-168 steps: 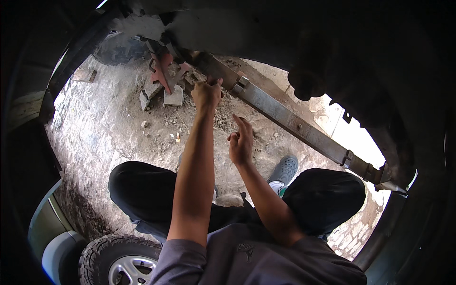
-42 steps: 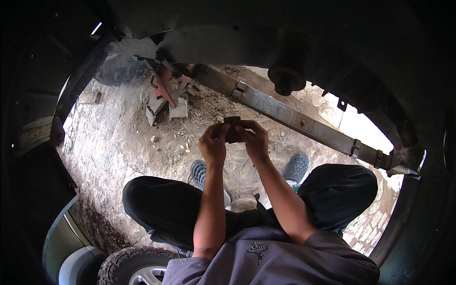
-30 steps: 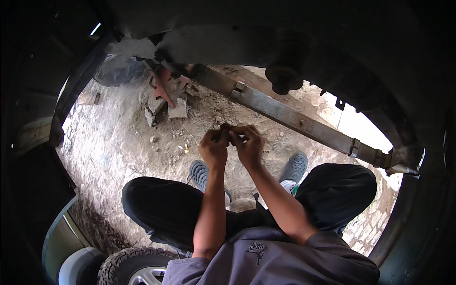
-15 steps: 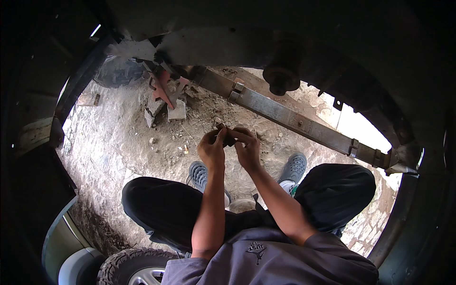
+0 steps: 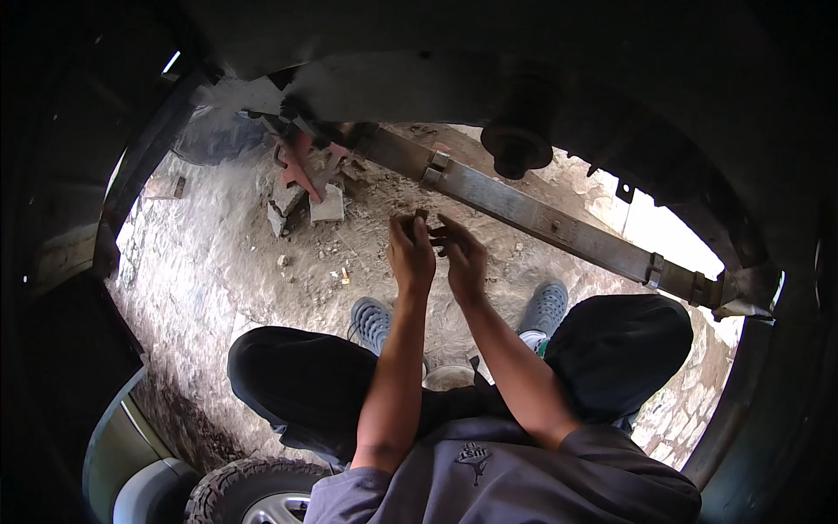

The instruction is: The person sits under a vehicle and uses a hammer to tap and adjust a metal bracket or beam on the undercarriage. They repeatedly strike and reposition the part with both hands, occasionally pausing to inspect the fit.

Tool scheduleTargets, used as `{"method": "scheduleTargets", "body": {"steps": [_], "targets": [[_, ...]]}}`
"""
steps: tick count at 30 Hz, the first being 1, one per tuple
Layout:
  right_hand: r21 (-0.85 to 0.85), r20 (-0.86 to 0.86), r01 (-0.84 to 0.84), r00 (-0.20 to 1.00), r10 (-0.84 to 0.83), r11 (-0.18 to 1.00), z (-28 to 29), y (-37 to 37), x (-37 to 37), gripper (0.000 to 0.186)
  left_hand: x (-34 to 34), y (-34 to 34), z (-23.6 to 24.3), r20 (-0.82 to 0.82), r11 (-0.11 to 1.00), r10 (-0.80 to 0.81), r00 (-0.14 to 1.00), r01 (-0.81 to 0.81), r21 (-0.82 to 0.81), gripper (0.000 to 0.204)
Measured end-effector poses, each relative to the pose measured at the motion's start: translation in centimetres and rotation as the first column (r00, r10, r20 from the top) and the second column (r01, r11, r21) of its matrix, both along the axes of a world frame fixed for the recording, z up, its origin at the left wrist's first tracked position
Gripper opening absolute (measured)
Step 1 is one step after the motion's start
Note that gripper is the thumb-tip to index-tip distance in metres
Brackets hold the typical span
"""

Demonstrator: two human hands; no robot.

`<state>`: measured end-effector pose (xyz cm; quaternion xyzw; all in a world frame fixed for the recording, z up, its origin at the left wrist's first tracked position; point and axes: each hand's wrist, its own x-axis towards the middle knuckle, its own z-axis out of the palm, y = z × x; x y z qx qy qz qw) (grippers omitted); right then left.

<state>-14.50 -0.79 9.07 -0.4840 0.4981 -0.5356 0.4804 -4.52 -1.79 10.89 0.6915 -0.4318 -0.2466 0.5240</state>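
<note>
Left hand (image 5: 412,255) pinches a small dark piece (image 5: 422,213), apart from the metal bar (image 5: 515,206) at two o'clock; right hand (image 5: 466,262) half-open, seemingly empty.

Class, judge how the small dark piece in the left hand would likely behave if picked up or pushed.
The small dark piece is probably light: the left hand seems to hold it in a pinch. It looks stiff, its exposed end showing no droop. That squarish end suggests little rolling, though most is hidden.

Beyond the left hand (image 5: 412,255) and right hand (image 5: 466,262) runs a leaf spring (image 5: 511,207), a jack stand (image 5: 299,175) near its left end, a wheel (image 5: 216,491) behind-left
</note>
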Motion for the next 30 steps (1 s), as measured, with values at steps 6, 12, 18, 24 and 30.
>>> {"method": "scheduleTargets", "body": {"steps": [6,12,18,24,30], "targets": [[0.127,0.204,0.069,0.974,-0.094,0.989,0.8,-1.3,0.5,0.054,2.5,-6.2,0.8,0.362,0.942,0.1,0.927,0.029,-0.335,0.019],[0.203,0.293,0.058,0.949,-0.117,0.977,-0.7,-0.9,-0.1,0.058,2.8,-8.2,0.8,0.441,0.951,0.132,0.888,0.012,-0.308,0.022],[0.215,0.291,0.073,0.947,-0.135,0.974,-1.4,-1.1,0.2,0.058,2.1,-8.9,0.7,0.412,0.948,0.108,0.905,0.031,-0.317,0.018],[0.186,0.263,0.075,0.957,-0.123,0.98,-0.7,-1.6,0.0,0.056,1.2,-8.6,-0.1,0.43,0.933,0.118,0.895,0.048,-0.357,0.015],[0.17,0.293,0.071,0.949,-0.119,0.983,-0.7,-0.9,-0.2,0.057,0.5,-9.3,0.1,0.325,0.914,0.268,0.907,-0.133,-0.384,0.018]]}}
